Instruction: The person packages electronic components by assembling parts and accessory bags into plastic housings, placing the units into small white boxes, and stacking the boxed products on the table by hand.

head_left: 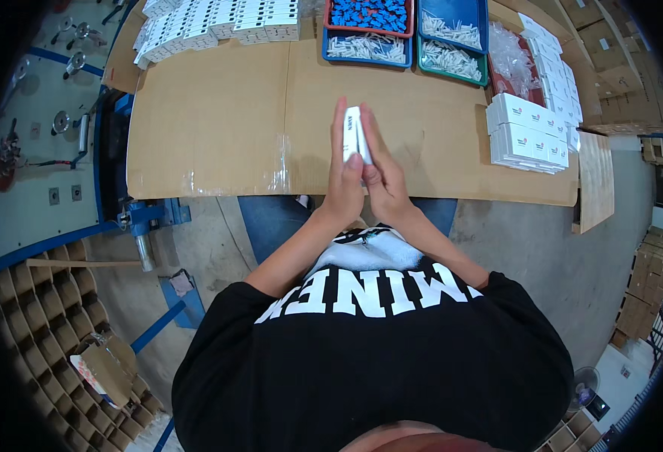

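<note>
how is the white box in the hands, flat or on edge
On edge: a narrow face of the white box shows upward between the left hand and right hand. Whether its ends are shut, I cannot tell.

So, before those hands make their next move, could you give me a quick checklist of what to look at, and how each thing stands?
1. Grip: small white box held between left hand and right hand. Ok.
2. Box ends fully closed: partly hidden by the hands. Cannot tell.
3. Box contents: not visible. Cannot tell.
4. Parts trays apart from the hands, at the table's far side. Ok.
5. Right-side stack of white boxes standing, apart from the right hand. Ok.
6. Left-side rows of white boxes apart from the left hand. Ok.
</note>
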{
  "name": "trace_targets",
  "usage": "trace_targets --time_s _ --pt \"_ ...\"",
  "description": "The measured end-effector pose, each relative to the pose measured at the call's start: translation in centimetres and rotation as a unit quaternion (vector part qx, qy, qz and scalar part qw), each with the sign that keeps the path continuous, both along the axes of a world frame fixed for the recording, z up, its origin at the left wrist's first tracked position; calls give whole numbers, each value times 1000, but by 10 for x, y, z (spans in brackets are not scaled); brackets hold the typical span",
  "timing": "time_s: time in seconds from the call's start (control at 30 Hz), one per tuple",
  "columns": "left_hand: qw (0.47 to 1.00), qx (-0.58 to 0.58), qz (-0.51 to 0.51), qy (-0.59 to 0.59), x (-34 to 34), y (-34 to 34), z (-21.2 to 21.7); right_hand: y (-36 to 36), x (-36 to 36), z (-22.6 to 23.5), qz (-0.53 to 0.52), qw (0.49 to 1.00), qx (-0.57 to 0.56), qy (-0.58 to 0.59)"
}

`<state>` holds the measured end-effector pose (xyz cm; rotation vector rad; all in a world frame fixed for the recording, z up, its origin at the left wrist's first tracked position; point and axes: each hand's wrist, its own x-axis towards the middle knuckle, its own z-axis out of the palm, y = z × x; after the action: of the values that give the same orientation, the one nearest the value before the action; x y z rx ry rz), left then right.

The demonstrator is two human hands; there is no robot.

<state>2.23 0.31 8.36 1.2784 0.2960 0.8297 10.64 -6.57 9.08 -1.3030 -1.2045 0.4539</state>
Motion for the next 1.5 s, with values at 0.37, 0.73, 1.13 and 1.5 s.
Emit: trace_targets --time_s 0.37,0.73,1.13,1.5 --pt "976 150 148 62 3 12 -18 7 -22 13 -37 907 -104 407" --pt "962 183 204 3 4 12 -22 6 -32 18 -55 929 -131 341" --pt "964 175 198 -20 3 4 -20 -3 -36 22 -40 937 -142 316" --pt "975 174 112 86 3 25 -39 7 17 27 33 917 -225 329"
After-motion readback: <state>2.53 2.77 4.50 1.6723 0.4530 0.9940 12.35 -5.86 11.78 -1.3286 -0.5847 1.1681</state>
